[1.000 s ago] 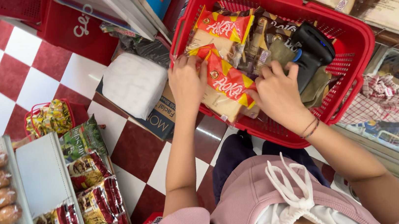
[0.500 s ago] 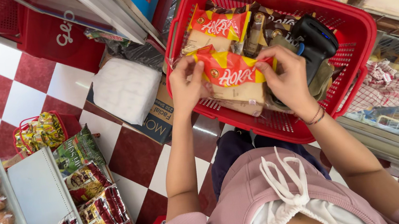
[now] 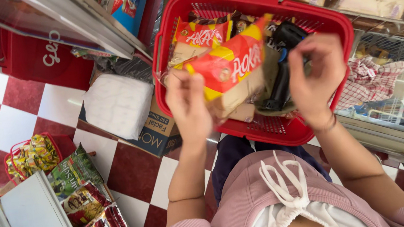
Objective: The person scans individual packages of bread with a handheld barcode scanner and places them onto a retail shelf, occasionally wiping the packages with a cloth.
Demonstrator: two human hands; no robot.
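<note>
one bread packet [image 3: 230, 75] is lifted just above the red basket [image 3: 338, 29], pinched in my left hand [image 3: 188, 105]; my right hand [image 3: 316, 79] hangs half-curled beside it, gripping nothing. more packets lie inside the basket, unsorted.

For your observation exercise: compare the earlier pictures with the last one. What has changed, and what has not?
The left hand has lifted the red-and-yellow bread packet up out of the red basket; the right hand has let go. The basket and floor goods stayed put.
</note>
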